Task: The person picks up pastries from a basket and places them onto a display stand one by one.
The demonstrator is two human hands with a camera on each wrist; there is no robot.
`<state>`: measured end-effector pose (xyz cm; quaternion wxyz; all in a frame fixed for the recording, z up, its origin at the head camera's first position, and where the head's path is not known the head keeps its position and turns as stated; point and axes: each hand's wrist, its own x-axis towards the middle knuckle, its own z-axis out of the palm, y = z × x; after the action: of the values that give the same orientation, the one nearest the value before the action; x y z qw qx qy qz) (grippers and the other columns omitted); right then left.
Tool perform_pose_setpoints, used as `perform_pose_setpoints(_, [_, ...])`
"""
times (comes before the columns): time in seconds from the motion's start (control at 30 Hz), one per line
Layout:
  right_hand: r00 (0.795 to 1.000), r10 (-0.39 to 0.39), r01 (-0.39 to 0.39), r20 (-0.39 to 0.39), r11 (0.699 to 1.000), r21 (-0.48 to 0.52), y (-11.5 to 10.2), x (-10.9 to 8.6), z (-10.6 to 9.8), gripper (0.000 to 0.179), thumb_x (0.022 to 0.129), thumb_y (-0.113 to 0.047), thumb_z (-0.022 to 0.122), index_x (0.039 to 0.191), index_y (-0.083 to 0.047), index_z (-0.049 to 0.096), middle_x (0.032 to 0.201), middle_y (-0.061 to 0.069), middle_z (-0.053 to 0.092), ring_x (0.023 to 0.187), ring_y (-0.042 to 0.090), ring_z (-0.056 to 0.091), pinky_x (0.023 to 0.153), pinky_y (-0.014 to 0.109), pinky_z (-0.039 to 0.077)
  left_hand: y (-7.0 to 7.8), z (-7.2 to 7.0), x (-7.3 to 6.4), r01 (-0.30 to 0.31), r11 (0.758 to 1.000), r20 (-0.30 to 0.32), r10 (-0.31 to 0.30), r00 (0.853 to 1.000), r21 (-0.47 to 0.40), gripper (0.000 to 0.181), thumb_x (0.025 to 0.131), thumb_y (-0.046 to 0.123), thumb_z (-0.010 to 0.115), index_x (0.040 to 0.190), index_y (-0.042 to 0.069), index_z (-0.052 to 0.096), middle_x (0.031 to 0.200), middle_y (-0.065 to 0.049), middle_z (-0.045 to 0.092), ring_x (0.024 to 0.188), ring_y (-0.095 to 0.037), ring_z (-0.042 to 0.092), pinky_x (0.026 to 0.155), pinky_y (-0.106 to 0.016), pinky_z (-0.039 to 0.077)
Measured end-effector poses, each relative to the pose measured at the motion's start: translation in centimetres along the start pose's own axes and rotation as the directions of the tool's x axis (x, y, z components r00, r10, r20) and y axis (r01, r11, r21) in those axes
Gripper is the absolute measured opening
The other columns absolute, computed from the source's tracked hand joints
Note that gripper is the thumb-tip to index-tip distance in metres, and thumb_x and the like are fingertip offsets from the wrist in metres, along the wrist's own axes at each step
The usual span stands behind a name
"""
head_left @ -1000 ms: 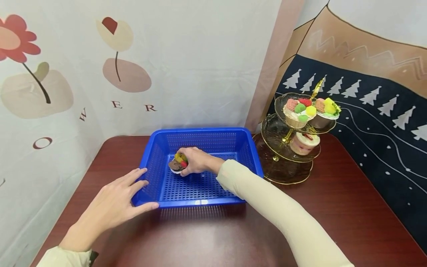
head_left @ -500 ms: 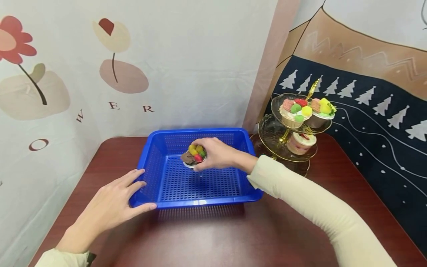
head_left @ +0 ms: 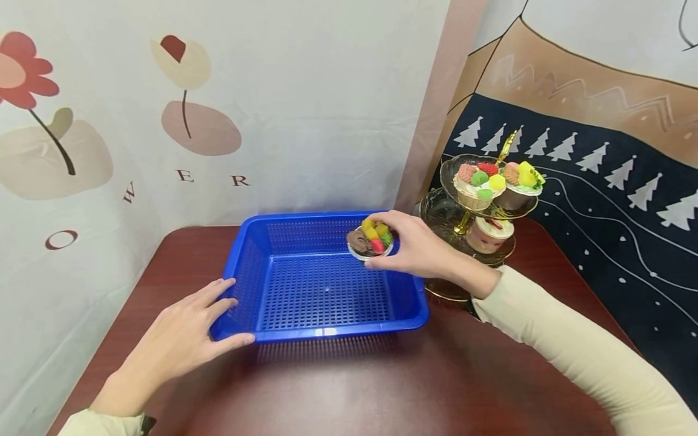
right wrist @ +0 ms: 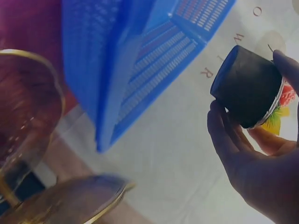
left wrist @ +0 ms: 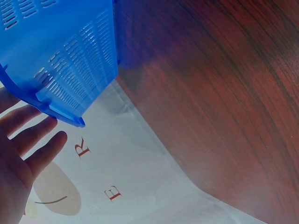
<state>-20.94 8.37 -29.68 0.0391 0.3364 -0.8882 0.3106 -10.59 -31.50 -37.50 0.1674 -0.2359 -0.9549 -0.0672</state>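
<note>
My right hand (head_left: 417, 245) grips a toy cupcake (head_left: 364, 242) by its side, above the right part of the blue basket (head_left: 327, 332). Brown swirled cream and yellow, red and green fruit pieces top the cupcake. From below, the right wrist view shows its dark cup (right wrist: 247, 86) between thumb and fingers. With fingers spread, my left hand (head_left: 182, 333) rests on the basket's left rim. In the left wrist view those straight fingers (left wrist: 35, 133) touch the rim from outside.
A three-tier glass stand (head_left: 460, 227) with gold edges stands right of the basket. Its top tier bears two toy cupcakes (head_left: 473, 186); a round layered cake (head_left: 489, 234) sits on the middle tier. A curtain (head_left: 316, 121) hangs behind the table (head_left: 338, 387).
My right hand has lifted the cupcake from the basket floor and carried it rightward toward the stand. The left hand stays on the basket rim.
</note>
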Motion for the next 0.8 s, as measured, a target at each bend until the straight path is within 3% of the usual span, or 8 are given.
perform_pose_setpoints(0.37, [0.987, 0.128, -0.134, -0.098, 0.989, -0.060, 2.6, -4.4, -3.0, 0.075, 0.078, -0.039, 0.085, 0.139, -0.008, 0.053, 0.127, 0.012, 0.061, 0.107, 0.026, 0.060, 0.087, 0.046, 0.055, 0.0, 0.0, 0.0, -0.011, 1.000, -0.020, 0.011, 1.000, -0.003, 0.070, 0.075, 0.068, 0.073, 0.105, 0.005, 0.075, 0.132, -0.013, 0.060, 0.118, -0.035, 0.059, 0.081, -0.054, 0.054])
perform_pose_setpoints(0.57, [0.969, 0.199, -0.210, -0.144, 0.976, -0.062, 3.4, -6.1, -4.1, 0.078, 0.081, -0.036, 0.083, 0.144, -0.004, 0.048, 0.137, 0.018, 0.055, 0.122, 0.036, 0.054, 0.095, 0.055, 0.050, 0.0, 0.0, 0.0, -0.008, 1.000, -0.017, 0.008, 1.000, -0.007, 0.070, 0.075, 0.068, 0.073, 0.104, 0.005, 0.075, 0.132, -0.012, 0.060, 0.116, -0.035, 0.060, 0.080, -0.054, 0.054])
perform_pose_setpoints(0.8, [0.962, 0.184, -0.208, -0.203, 0.973, -0.102, 4.2, -7.5, -4.5, 0.074, 0.083, -0.031, 0.082, 0.142, -0.003, 0.048, 0.134, 0.020, 0.056, 0.122, 0.038, 0.052, 0.097, 0.057, 0.047, 0.0, 0.0, 0.0, -0.013, 1.000, -0.025, 0.013, 1.000, -0.007, 0.069, 0.075, 0.067, 0.074, 0.104, 0.005, 0.075, 0.131, -0.012, 0.060, 0.117, -0.034, 0.060, 0.080, -0.053, 0.054])
